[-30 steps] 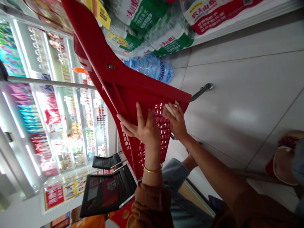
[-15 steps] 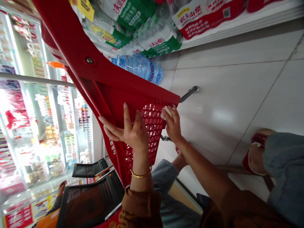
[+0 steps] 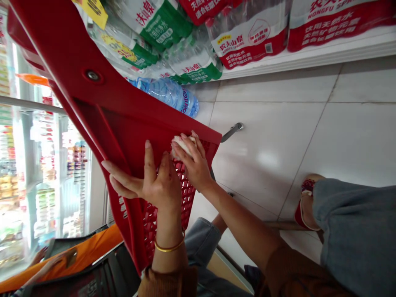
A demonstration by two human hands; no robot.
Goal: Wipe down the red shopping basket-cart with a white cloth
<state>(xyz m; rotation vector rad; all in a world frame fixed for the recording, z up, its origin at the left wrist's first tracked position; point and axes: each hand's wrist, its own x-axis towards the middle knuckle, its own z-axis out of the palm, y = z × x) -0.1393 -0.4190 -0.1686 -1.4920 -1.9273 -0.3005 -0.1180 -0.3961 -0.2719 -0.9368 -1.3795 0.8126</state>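
Shifted inward across the red basket (image 3: 133,117), the right hand (image 3: 198,167) holds a whitish wad (image 3: 176,153) under bent fingers; the left hand (image 3: 161,187) spreads open, empty, against the basket.

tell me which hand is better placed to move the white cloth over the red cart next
Probably the right hand: it holds the white cloth against the side of the red cart. The left hand is spread over the same side, with no cloth visible in it.
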